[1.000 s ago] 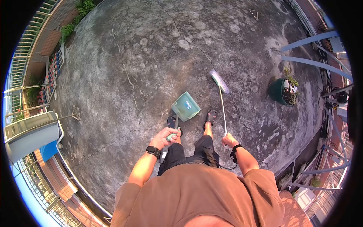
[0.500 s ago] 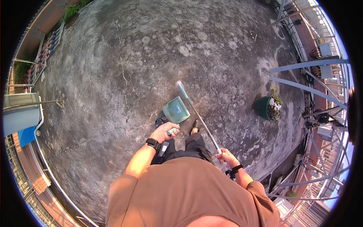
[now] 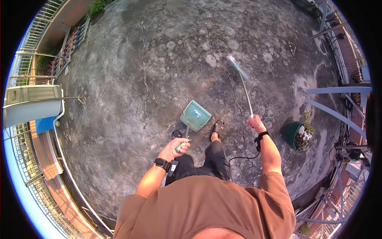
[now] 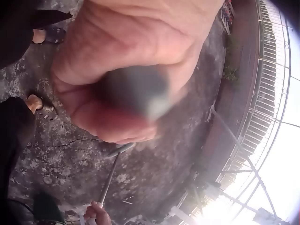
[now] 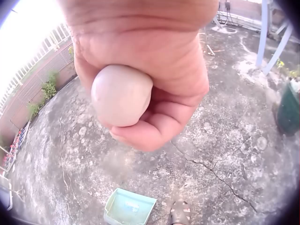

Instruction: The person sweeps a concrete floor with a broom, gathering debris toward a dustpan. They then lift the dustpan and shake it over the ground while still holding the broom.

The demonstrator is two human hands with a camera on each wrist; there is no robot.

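In the head view my left hand (image 3: 175, 148) grips the handle of a pale green dustpan (image 3: 195, 115), whose pan lies in front of my feet. The left wrist view shows those fingers curled round the blurred end of the dustpan handle (image 4: 136, 91). Farther right, my right hand (image 3: 256, 124) holds a long-handled broom (image 3: 246, 93). Its blue-green head (image 3: 238, 67) with pale bristles is ahead and to the right of the dustpan. Up close in the right wrist view, fingers wrap round the white rounded end of the broom handle (image 5: 122, 95).
Cracked, stained concrete (image 3: 159, 59) spreads all around. A dark green plant pot (image 3: 292, 135) stands to the right, near blue-grey metal bars (image 3: 338, 91). At the left are a grey box-like basin (image 3: 32, 105) and railings. My sandalled foot (image 3: 217, 129) is just right of the dustpan.
The broom head swung left to the dustpan's far side, then back out ahead and right, with my right hand reaching forward. My left hand keeps hold of the dustpan, which stays before my feet.
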